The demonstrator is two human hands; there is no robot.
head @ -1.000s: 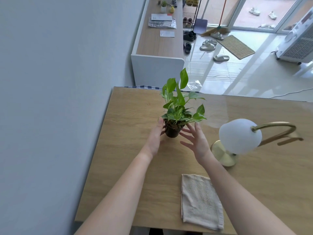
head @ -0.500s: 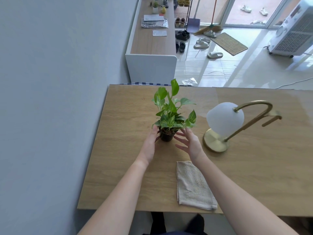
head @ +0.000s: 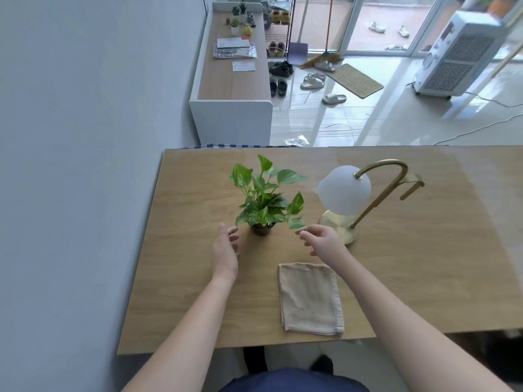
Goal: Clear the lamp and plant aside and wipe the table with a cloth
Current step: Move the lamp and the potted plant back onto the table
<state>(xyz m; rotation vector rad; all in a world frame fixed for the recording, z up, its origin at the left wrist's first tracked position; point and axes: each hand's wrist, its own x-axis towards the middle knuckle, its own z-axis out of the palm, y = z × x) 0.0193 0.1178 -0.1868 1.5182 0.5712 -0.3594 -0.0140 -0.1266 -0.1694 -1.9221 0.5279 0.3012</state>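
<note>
The folded beige cloth (head: 310, 299) is lying near the front edge of the light wooden bench (head: 184, 250). Past it, the left hand (head: 225, 250) and right hand (head: 322, 243) are hovering loose-fingered and empty, flanking the leafy green plant (head: 264, 199) in its dark pot. The white-globed brass lamp (head: 343, 190) is standing just right of it.

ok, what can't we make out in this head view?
All head view:
Pot: mostly hidden under the plant's leaves.
Lamp base: partly covered by the shade and the right hand.
Table: right end cut off by the frame edge.
Papers on the sideboard: too small to read.
</note>
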